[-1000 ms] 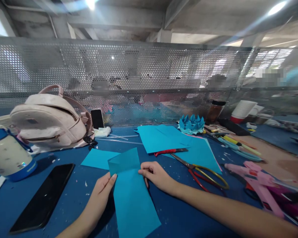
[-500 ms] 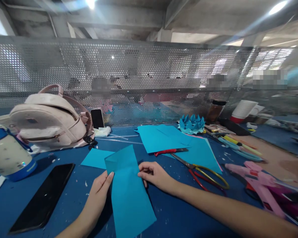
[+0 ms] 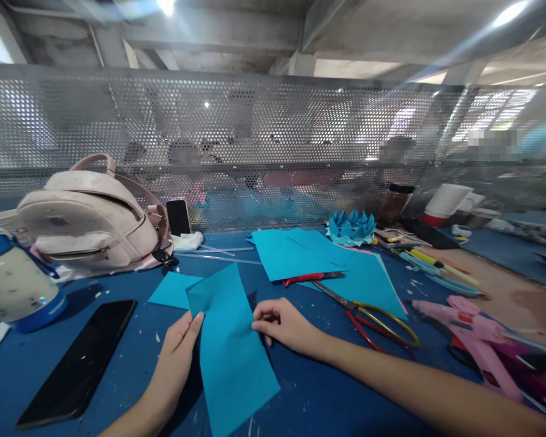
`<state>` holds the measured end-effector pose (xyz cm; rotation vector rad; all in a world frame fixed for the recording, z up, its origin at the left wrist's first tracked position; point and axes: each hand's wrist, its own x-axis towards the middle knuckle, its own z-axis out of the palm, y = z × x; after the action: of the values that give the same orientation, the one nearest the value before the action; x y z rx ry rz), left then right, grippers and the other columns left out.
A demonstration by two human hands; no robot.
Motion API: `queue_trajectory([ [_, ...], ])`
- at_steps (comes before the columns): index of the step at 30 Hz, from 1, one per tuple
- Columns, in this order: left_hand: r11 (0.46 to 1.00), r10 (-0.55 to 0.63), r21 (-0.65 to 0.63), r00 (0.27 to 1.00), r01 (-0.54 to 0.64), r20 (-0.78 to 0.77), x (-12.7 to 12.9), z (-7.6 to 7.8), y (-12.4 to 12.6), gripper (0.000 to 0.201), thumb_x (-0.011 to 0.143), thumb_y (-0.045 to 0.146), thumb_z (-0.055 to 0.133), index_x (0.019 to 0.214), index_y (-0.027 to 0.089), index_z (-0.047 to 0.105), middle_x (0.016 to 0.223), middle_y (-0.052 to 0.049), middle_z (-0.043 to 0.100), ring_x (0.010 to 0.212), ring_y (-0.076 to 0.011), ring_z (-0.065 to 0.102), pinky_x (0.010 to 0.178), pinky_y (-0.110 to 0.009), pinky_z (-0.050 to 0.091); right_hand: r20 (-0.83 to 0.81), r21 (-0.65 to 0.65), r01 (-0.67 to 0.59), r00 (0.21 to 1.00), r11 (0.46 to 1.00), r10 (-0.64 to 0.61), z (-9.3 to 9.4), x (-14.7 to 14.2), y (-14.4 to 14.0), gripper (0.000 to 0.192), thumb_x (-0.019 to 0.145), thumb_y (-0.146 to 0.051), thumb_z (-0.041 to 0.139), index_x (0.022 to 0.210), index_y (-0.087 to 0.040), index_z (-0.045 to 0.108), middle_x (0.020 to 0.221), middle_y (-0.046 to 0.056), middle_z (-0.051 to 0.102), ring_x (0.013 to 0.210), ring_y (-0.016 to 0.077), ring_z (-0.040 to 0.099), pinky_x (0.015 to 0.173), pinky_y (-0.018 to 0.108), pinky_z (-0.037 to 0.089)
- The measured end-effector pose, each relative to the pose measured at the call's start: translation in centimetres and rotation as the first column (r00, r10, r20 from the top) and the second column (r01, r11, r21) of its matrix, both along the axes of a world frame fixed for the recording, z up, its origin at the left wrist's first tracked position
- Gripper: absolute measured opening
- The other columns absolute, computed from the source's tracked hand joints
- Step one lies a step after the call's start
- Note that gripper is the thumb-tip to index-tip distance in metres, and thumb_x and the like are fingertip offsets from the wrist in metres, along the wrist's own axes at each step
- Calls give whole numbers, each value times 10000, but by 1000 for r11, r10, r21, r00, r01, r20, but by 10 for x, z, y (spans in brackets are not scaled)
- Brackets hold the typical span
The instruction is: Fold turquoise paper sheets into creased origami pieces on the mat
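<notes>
Both hands [image 3: 182,346] have slid the blue paper strip [image 3: 230,349] slightly leftward

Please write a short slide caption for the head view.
Two hands, left hand and right hand, hold a blue paper sheet beside scissors.

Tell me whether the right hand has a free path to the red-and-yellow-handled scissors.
Probably yes. The right hand rests on the teal paper sheet, and only bare blue tabletop lies between it and the red-and-yellow-handled scissors beside it.

Blue paint-flecked worktable [image 3: 118,285], perforated metal screen [image 3: 273,152] behind it, bare concrete ceiling beams [image 3: 218,30], bright ceiling lights [image 3: 509,13]
</notes>
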<state>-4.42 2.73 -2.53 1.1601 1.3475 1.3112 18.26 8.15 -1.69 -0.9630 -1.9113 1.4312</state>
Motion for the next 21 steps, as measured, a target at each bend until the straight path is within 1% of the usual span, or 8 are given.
queue_trajectory([
  [4,999,-9,-44,996,13,84,0,0,0,427,774,578,640,662,214,446,622,46,400,573,-143,363,520,-243,343,14,66,-30,999,997,29,4,1,-2,360,875,-447,568,646,-171,537,528,-12,574,468,106,514,506,214,404],
  [7,1000,-5,-26,993,8,115,0,-3,1,449,777,557,655,638,215,399,598,65,342,550,-121,312,496,-227,317,17,129,4,1000,992,-6,6,1,-3,366,889,-426,556,625,-177,511,496,-32,527,477,103,489,535,217,403],
  [10,999,-2,-38,994,6,111,0,-4,2,460,783,561,650,636,212,390,593,69,330,548,-114,301,493,-219,314,12,102,28,1000,994,-29,5,0,-3,313,858,-421,594,677,-168,561,537,-23,553,496,112,522,521,221,405],
  [12,998,16,-54,995,-10,103,-1,-3,3,442,774,577,650,659,204,443,616,54,389,576,-128,357,520,-226,351,5,66,24,1000,998,-24,4,-1,-2,272,820,-419,635,750,-157,609,580,-10,587,513,121,558,511,224,414],
  [14,997,62,-58,994,-57,87,-1,-1,2,438,750,588,666,670,196,488,632,40,440,599,-144,404,533,-233,374,2,45,17,1000,999,-17,3,-1,-1,273,792,-424,661,788,-152,633,612,-1,608,520,124,574,505,225,424],
  [17,992,118,-55,990,-114,79,-2,-1,1,434,727,587,686,664,191,518,624,34,478,589,-149,431,530,-234,385,11,39,16,1000,999,-16,4,-1,-1,292,793,-440,661,748,-154,625,615,2,612,512,116,569,505,223,428],
  [19,994,94,-62,990,-88,106,-3,-3,1,422,734,581,684,696,185,546,638,28,509,597,-152,452,550,-240,405,17,34,17,1000,999,-18,6,-1,-2,304,808,-444,649,720,-156,605,580,-9,592,499,112,560,508,220,422],
  [21,997,69,-49,988,-62,139,-3,-4,1,418,744,577,680,700,184,544,623,35,502,581,-144,446,544,-238,405,9,32,25,1000,999,-25,7,0,-2,317,819,-451,638,709,-158,589,561,-17,575,503,114,561,513,218,419],
])
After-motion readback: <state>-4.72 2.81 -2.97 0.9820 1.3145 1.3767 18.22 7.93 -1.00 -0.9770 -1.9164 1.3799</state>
